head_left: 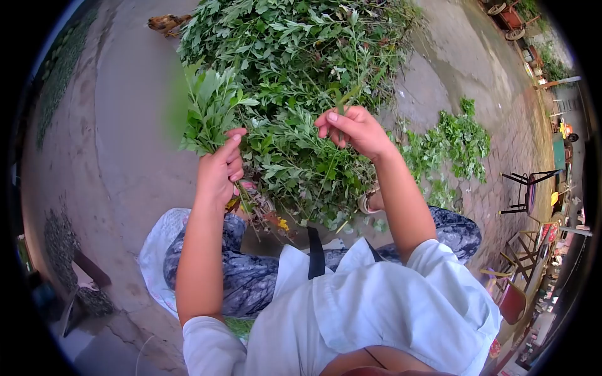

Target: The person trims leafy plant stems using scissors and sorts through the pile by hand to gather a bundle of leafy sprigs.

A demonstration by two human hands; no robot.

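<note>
My left hand (221, 168) is wrapped round the stems of a bunch of leafy green stalks (212, 103), whose leaves fan out above the fist. The bare stem ends stick out below it. To the right, my right hand (356, 130) is closed in a pinch on a small green sprig (342, 100), which pokes up above the thumb and fingers. Both hands are over the near side of a large heap of cut leafy stalks (301, 69) on the ground. The palm sides of both hands are partly hidden.
A smaller pile of green leaves (461, 141) lies to the right on the paving. At the far left of the heap stands a brown chicken (168, 25). My knees (454, 232) flank the heap's near edge. Chairs (530, 188) stand along the right side.
</note>
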